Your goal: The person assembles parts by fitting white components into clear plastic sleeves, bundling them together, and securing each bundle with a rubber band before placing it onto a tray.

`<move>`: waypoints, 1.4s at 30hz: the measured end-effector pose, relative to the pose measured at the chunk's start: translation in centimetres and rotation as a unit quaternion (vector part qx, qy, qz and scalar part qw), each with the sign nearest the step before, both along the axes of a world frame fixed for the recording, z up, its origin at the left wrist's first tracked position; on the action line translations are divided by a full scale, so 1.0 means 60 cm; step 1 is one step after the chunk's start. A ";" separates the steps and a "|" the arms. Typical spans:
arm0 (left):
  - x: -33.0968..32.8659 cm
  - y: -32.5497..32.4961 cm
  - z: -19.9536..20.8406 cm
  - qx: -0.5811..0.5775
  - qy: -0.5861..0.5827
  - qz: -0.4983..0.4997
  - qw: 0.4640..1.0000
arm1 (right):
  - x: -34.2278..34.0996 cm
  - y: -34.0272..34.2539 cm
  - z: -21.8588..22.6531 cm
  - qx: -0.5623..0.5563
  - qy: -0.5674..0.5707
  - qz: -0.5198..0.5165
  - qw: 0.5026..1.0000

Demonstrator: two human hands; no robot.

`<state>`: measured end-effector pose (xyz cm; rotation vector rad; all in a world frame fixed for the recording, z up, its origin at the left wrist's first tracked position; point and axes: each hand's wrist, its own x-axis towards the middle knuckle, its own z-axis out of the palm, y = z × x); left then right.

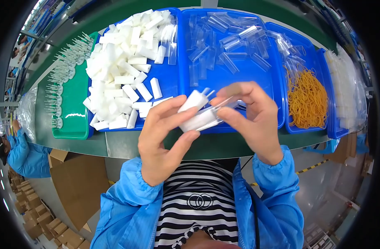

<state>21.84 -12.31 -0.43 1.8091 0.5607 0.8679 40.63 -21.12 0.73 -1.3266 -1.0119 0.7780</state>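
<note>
My left hand [161, 137] is closed around a white block [194, 101] with thin pale prongs at its upper end. Beneath that block, a second white piece [198, 120] lies partly inside or against a clear plastic sleeve [217, 111]. The thumb and fingers of my right hand [258, 120] pinch the sleeve's right end; how far the white piece goes into it cannot be made out. Both hands are over the front edge of a blue tray [256, 83] with loose clear sleeves [227, 60]. To the left, white blocks [119, 68] are heaped in another blue tray [167, 83].
Small white stemmed parts [65, 70] line a green tray [76, 112] at the left. Orange rubber bands [306, 99] fill a blue tray at the right, beside bagged clear items [343, 91]. A cardboard box [78, 182] and a person in blue [26, 153] are at left.
</note>
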 end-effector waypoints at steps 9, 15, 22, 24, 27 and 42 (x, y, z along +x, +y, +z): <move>-0.014 -0.001 -0.027 0.007 -0.074 -0.044 0.996 | -0.003 -0.016 -0.019 -0.009 0.031 0.054 0.998; -0.002 0.002 -0.018 -0.066 -0.109 -0.060 0.990 | 0.006 -0.011 -0.013 0.003 0.053 0.065 0.996; -0.002 0.023 -0.010 -0.203 -0.074 -0.174 0.961 | 0.011 -0.019 -0.008 0.004 -0.055 0.111 0.992; -0.002 0.020 -0.006 -0.207 -0.061 -0.136 0.967 | 0.020 -0.015 0.006 0.018 -0.139 0.119 0.983; -0.013 0.026 -0.013 -0.134 -0.036 -0.084 0.987 | 0.068 0.002 0.004 0.031 -0.303 0.019 0.952; -0.011 0.020 -0.021 -0.109 -0.068 -0.003 0.992 | 0.085 0.058 0.010 -0.092 -0.117 -0.047 0.988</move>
